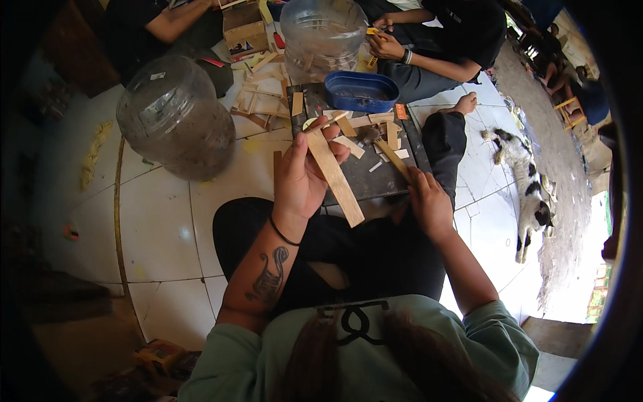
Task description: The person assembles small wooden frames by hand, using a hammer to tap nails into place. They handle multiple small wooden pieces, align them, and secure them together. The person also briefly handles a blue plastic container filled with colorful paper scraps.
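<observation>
My left hand [305, 171] is raised over my lap, its fingers closed around a flat, pale wooden strip [336, 179] that slants down to the right. A thinner wood piece [328, 122] crosses the strip's upper end; whether the two are joined I cannot tell. My right hand [429, 201] grips the lower end of a hammer's wooden handle [395, 161]. The hammer's head rests among wood scraps on a dark low board [375, 186] in front of me. Small flat wood pieces [349, 146] and a short white stick [376, 166] lie around it.
A blue oval tub [362, 90] stands on the board's far side. Large clear plastic containers [175, 117] stand at left and far centre. Beyond are a wooden box [244, 33], scattered wood strips and two seated people. A black-and-white cat [526, 177] lies on the tiles at right.
</observation>
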The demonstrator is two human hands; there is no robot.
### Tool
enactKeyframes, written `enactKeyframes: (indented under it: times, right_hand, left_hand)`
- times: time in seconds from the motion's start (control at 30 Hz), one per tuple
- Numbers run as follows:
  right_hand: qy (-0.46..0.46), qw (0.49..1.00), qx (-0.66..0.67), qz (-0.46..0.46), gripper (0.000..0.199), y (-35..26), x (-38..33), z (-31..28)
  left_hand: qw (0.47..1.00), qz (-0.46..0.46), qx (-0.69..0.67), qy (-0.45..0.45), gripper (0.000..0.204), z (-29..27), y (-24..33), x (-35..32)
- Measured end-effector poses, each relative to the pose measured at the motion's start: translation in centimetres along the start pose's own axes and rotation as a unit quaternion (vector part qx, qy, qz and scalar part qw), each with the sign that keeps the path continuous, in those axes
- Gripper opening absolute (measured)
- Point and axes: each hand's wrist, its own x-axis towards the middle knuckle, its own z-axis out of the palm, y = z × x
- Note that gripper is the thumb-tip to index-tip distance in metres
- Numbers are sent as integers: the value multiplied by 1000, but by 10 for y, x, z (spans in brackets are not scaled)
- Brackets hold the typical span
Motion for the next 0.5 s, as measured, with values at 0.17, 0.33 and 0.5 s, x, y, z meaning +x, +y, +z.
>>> enactKeyframes:
  times: [0.17,0.33,0.5]
  right_hand:
    - [128,983,84,-96,49,-25,22,-38]
    - [160,931,200,-259,52,-58,46,-80]
    - [206,904,183,-327,17,-72,53,-72]
  left_hand:
    - [996,-48,65,25,48,19,-4,-12]
    - [981,-40,183,-46,42,42,-10,-20]
    - [953,-58,296,-35,37,54,-5,-36]
